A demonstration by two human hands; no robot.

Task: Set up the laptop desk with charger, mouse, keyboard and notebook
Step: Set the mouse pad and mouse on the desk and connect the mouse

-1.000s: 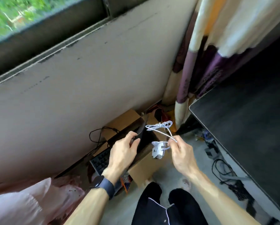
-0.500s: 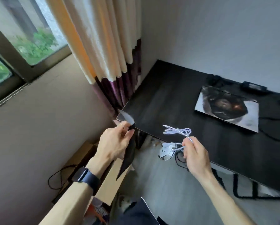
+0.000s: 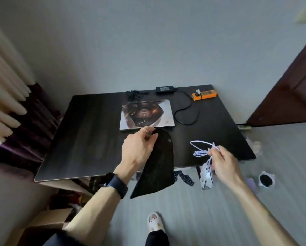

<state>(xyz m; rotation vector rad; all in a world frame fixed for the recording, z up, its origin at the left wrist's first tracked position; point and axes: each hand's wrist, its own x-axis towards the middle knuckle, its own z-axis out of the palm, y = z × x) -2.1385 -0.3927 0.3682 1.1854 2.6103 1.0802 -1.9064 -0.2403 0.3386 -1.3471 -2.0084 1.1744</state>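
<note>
My left grip (image 3: pixel 139 145) pinches a black pad (image 3: pixel 156 164) hanging over the surface's (image 3: pixel 88 139) near edge; my right grip (image 3: pixel 223 165) holds the white mouse (image 3: pixel 207 175) dangling by its cable (image 3: pixel 201 148). Closed laptop (image 3: pixel 147 114) lies mid-surface.

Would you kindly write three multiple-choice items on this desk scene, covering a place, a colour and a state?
1. Where is the power strip?
A. far right corner of the desk
B. on the floor
C. on the laptop

2. What colour is the mouse hanging from the right hand?
A. black
B. white
C. orange

3. The laptop is:
A. open
B. closed
C. standing on edge

Answers: 1 A, it lies by the desk's far right edge; 2 B, body and cable are white; 3 B, its decorated lid lies flat.
</note>
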